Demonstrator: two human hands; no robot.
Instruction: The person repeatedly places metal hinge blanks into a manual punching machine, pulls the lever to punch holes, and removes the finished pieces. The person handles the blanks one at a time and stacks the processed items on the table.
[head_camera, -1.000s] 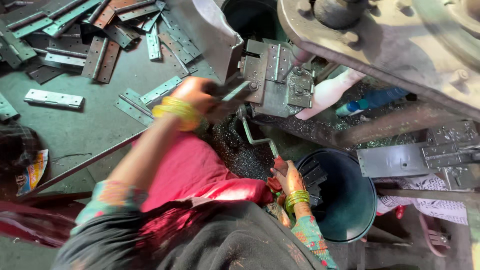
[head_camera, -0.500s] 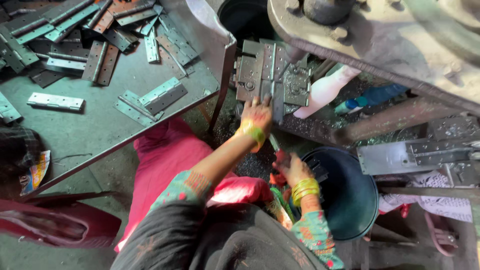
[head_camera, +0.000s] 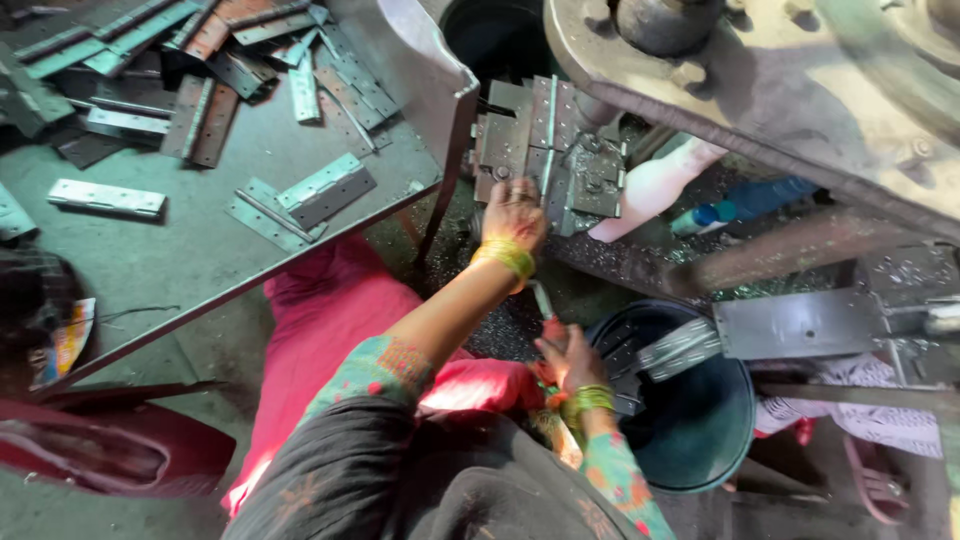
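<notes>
Hinge (head_camera: 548, 130) under left hand (head_camera: 514, 212) fingertips

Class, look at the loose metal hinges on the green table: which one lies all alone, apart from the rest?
The flat silver hinge near the table's left side; nothing touches it, while the others overlap in pairs or piles.

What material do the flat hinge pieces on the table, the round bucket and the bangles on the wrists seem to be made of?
The hinge pieces look like bare sheet metal: grey, dully shiny, some rust-brown. The bucket seems to be dark blue plastic, with a smooth, even rim, though this is not certain. The bangles are glossy yellow; whether metal, glass or plastic, the picture cannot tell.
</notes>
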